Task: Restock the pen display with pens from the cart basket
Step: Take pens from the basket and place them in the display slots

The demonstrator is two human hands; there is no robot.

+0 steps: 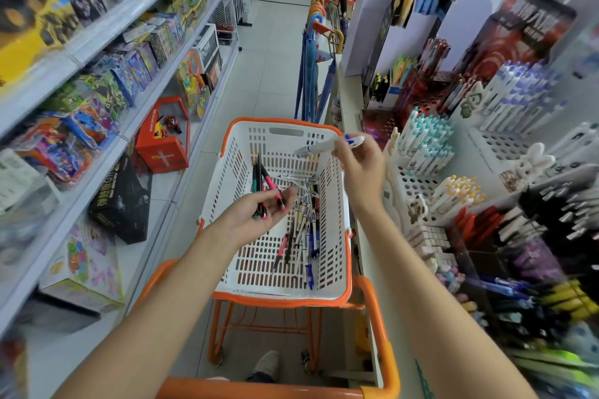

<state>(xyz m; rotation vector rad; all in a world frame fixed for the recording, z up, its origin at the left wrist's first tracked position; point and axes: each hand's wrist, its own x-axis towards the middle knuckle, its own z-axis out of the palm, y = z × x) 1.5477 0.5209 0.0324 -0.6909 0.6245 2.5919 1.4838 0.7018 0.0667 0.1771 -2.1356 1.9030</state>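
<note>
Toy shelves (97, 74): far left, boxed toys in rows.
Left hand (259, 209): palm up over the basket's left half, fingers curled round a bundle of dark pens (263, 183) with pink and teal ends.
Basket (282, 289): white with an orange rim, seated on an orange cart (379, 317).
Loose pens (304, 230): scattered on the basket floor, mostly toward its right wall.
Right hand (359, 165): raised above the basket's far right corner, fingertips pinching a white pen (325, 145) with a blue clip, held roughly level.
Pen display (418, 185): right of the basket, perforated white tiers with pens standing upright.
</note>
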